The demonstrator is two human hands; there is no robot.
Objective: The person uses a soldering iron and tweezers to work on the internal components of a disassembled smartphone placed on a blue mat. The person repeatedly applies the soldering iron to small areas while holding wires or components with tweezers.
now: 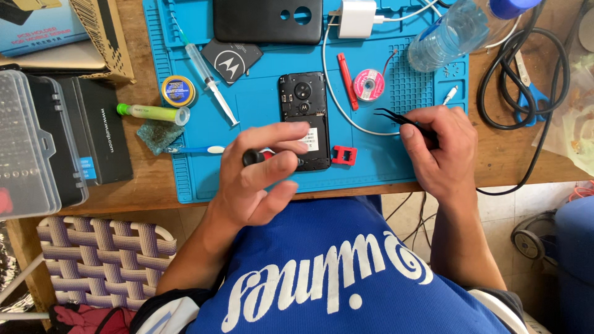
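A black phone with its back cover off lies on the blue work mat. My left hand grips a small screwdriver with a black cap and red shaft over the phone's lower end. My right hand holds black tweezers, tips pointing left, just right of the phone. A small red part lies beside the phone's bottom corner.
On the mat lie a syringe, a phone back cover, a dark battery, a red pry tool, a solder wick spool, a white charger and a water bottle. A screw box stands at the left.
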